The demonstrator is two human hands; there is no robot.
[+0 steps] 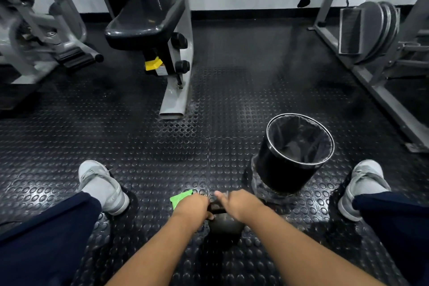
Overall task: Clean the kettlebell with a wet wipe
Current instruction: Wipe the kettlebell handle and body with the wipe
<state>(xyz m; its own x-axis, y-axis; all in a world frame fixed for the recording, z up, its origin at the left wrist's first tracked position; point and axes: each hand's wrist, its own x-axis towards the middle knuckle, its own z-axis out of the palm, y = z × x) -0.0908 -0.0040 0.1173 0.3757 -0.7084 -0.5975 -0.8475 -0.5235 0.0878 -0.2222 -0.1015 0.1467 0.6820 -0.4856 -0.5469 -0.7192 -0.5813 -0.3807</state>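
While I am sitting with feet apart on the studded floor (pixel 162 146), my left hand (pixel 191 205) and right hand (pixel 236 204) are curling their fingers round the handle of the kettlebell (pixel 224 225), which is standing between my feet. A green packet (pixel 180 197) is lying just beyond my left hand, and a black bin (pixel 278 169) is standing near on the right.

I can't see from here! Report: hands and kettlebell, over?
Left hand and right hand grip the kettlebell handle. Kettlebell on floor. Green packet by left hand, bin ahead right; no wipe seen.
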